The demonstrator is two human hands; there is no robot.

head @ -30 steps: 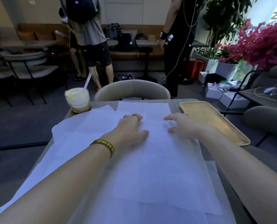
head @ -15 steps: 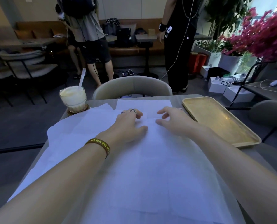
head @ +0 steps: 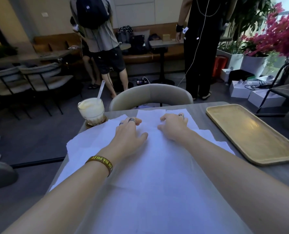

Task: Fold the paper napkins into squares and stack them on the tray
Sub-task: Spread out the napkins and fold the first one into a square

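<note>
My left hand and right hand rest loosely on the far end of the napkins spread over the table, gripping nothing. I judge folding is just starting; next I must pinch the far edge. The tray waits empty to my right; a drink stands near the left.

Napkins: plain white, no print. Tray: pale yellow-tan wood w/ glossy sheen. Desk: grey. Wristband on left arm: dark olive-brown w/ yellow lettering. Rings on left hand: silver & dark bands. Drink: creamy off-white, brownish at bottom; straw white. Chair opposite: beige-grey. Flowers: magenta-pink.
</note>
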